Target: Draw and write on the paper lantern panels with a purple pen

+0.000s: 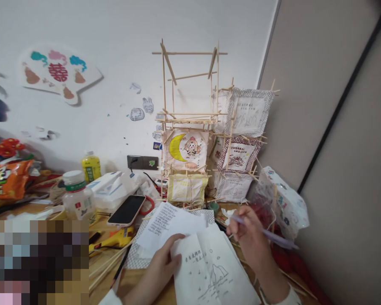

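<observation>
My left hand (168, 256) grips the left edge of a white sheet (209, 271), its thumb bent near the margin. Drawn in thin dark lines on the sheet are mountains, small marks and handwritten characters. In my right hand (249, 237), raised just beyond the sheet's upper right, is a slim light-purple pen (279, 239) that slants down to the right. Its front end is partly hidden by my fingers. Behind the drawing lies a sheet of handwritten text (167, 226), resting on a page with a crosshatched border (138, 252).
Stick-frame lanterns with drawn paper panels (186, 150) (244, 154) stand at the back. To the left are a phone (127, 210), a yellow glue gun (114, 240), a capped bottle (78, 199) and a snack bag (8, 180). A plastic-wrapped pack (285, 199) leans near the right wall.
</observation>
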A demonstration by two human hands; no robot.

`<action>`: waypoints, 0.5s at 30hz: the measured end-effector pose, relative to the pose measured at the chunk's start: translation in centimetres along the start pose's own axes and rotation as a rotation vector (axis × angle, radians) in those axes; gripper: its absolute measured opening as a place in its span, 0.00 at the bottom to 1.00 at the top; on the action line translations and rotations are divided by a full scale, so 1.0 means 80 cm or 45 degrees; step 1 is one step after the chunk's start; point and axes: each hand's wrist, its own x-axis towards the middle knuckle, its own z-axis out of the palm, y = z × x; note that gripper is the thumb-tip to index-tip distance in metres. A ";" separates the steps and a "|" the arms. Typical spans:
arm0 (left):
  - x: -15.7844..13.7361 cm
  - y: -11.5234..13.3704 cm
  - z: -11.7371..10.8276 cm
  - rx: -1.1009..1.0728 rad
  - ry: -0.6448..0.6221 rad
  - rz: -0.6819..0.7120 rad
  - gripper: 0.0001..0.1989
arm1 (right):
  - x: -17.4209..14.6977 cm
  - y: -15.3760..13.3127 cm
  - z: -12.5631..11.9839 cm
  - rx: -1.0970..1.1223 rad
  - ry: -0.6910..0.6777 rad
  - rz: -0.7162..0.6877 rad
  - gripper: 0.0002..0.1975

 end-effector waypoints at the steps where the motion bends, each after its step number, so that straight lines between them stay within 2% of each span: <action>1: 0.000 -0.001 0.002 0.011 -0.015 0.014 0.23 | -0.003 0.002 0.008 0.008 -0.068 0.059 0.10; 4: 0.002 -0.003 0.007 0.042 -0.047 -0.011 0.17 | -0.014 0.017 0.034 -0.044 -0.244 0.205 0.15; 8: 0.005 -0.002 0.009 0.019 -0.105 -0.043 0.16 | -0.024 0.054 0.053 -0.036 -0.196 0.310 0.19; 12: 0.006 0.008 0.005 -0.052 -0.235 -0.015 0.17 | -0.025 0.103 0.046 -0.177 -0.189 0.500 0.21; 15: 0.006 0.009 0.001 -0.089 -0.289 -0.032 0.18 | -0.027 0.128 0.034 -0.298 -0.185 0.563 0.20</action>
